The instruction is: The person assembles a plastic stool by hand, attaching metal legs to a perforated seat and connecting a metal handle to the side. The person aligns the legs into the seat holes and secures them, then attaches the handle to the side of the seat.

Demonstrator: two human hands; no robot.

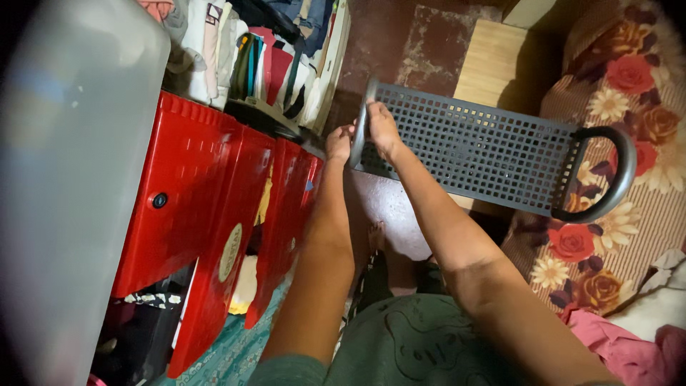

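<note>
**Inspector:** Head view. What do the hands hold?

**Assistant:** A grey slotted basket [471, 146], held in the air on its side, between the red cabinet [207, 214] and the flowered bedspread [629, 143]. The left hand [339, 141] and right hand [382, 127] each have their grip closed on the basket's near handle [362, 121].

**Inspector:** Anything obscured?

**Assistant:** The left fingers are partly hidden behind the handle. The far handle [607, 175] shows whole. A blurred pale container [71, 179] blocks the left side. Folded clothes [243, 50] above the cabinet are cut off by the top edge.
</note>
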